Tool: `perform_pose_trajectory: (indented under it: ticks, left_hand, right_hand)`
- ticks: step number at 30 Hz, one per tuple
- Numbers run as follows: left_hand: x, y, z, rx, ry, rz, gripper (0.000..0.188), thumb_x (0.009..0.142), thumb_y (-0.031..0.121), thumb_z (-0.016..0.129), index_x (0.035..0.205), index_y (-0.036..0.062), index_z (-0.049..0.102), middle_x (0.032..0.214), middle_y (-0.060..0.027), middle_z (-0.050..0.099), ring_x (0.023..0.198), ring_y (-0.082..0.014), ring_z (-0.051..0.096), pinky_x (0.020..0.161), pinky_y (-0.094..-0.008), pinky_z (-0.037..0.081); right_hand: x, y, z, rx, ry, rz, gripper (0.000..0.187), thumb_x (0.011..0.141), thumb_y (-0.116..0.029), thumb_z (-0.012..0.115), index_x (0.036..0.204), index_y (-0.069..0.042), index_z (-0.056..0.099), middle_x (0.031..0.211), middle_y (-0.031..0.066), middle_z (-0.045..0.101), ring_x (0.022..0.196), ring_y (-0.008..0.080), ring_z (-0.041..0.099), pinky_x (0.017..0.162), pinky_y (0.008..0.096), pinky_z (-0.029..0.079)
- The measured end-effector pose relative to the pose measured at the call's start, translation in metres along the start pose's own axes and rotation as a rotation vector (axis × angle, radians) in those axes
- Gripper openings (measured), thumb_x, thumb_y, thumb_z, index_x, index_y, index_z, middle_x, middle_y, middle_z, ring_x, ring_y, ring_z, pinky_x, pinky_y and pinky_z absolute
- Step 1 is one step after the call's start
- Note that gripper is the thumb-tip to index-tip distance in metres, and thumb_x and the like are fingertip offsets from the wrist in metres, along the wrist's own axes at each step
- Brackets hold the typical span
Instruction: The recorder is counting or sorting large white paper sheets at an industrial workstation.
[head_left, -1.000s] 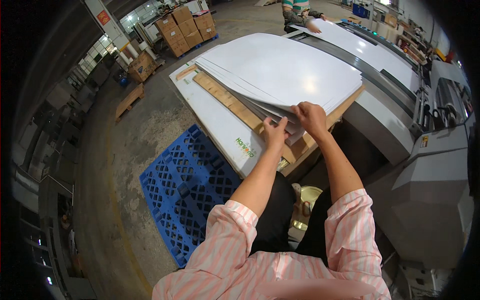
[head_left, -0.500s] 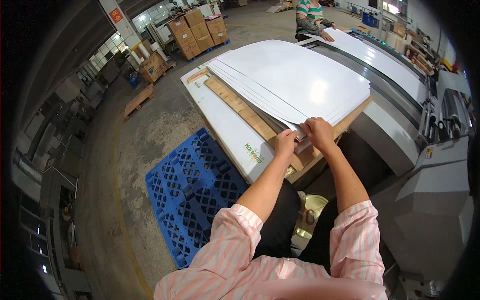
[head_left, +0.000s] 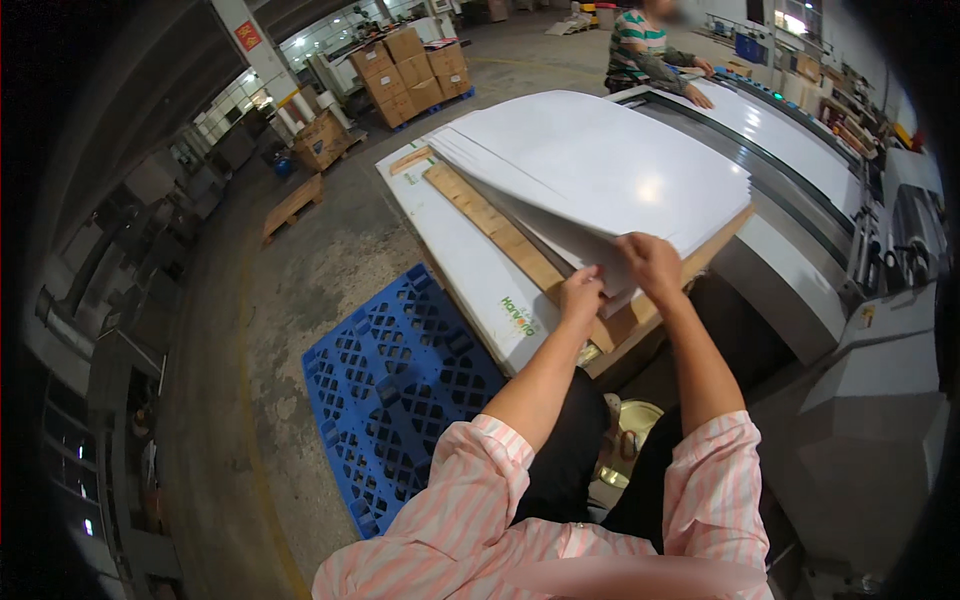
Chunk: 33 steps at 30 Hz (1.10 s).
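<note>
A stack of large glossy white sheets (head_left: 590,140) lies before me, its near corner toward my body. My right hand (head_left: 652,262) is closed on that corner of the upper sheets and holds it raised, so the left edge curls up with a shaded gap beneath. Just left of it and a little lower, my left hand (head_left: 582,297) is closed, its fingertips by the lower sheets under the raised corner. What those fingers pinch is hidden. Along the stack's left side runs a wooden plank (head_left: 500,235), resting on a white printed board (head_left: 455,270).
A blue plastic pallet (head_left: 395,400) lies on the floor at left. Grey machinery (head_left: 850,400) stands close on my right. Across the machine bed, a person in a striped shirt (head_left: 640,55) touches another white sheet (head_left: 790,125). Cardboard boxes (head_left: 405,75) stand farther back.
My right hand has lifted the corner of the upper sheets, and the gap under them has widened. My left hand has parted from it slightly. The other person's hands have shifted on their sheet.
</note>
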<state>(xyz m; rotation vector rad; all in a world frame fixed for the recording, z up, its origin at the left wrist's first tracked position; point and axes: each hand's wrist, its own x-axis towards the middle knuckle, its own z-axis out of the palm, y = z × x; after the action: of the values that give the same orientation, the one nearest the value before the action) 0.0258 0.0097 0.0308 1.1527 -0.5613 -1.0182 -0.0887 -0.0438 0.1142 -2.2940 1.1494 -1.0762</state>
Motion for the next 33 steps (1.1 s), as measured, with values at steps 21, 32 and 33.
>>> perform_pose_trajectory:
  ticks: [21, 32, 33]
  left_hand:
    - [-0.014, 0.012, 0.016, -0.195, 0.177, -0.028, 0.036, 0.082, 0.016, 0.049, 0.115, 0.0039, 0.043, 0.081, -0.0078, 0.053, 0.065, -0.0154, 0.052, 0.054, -0.0271, 0.046]
    - [-0.012, 0.013, 0.007, -0.295, -0.087, 0.004, 0.014, 0.083, 0.008, 0.044, 0.095, 0.0011, 0.048, 0.086, -0.0109, 0.056, 0.076, -0.0221, 0.058, 0.065, -0.0349, 0.051]
    - [-0.011, 0.013, 0.006, -0.292, -0.088, 0.004, 0.014, 0.083, 0.008, 0.044, 0.095, 0.0011, 0.048, 0.086, -0.0109, 0.056, 0.076, -0.0221, 0.058, 0.065, -0.0349, 0.051]
  right_hand:
    - [-0.017, 0.014, 0.007, -0.294, -0.274, -0.092, 0.030, 0.075, -0.036, 0.054, 0.071, -0.008, 0.064, 0.076, 0.0109, 0.061, 0.076, 0.0296, 0.057, 0.063, 0.0397, 0.047]
    - [-0.014, -0.005, 0.003, -0.386, -0.175, -0.054, 0.029, 0.076, -0.030, 0.051, 0.063, -0.007, 0.064, 0.063, 0.0120, 0.060, 0.060, 0.0295, 0.059, 0.054, 0.0386, 0.047]
    - [-0.013, -0.004, 0.005, -0.384, -0.174, -0.052, 0.029, 0.076, -0.030, 0.051, 0.063, -0.007, 0.064, 0.063, 0.0120, 0.060, 0.060, 0.0295, 0.059, 0.054, 0.0386, 0.047]
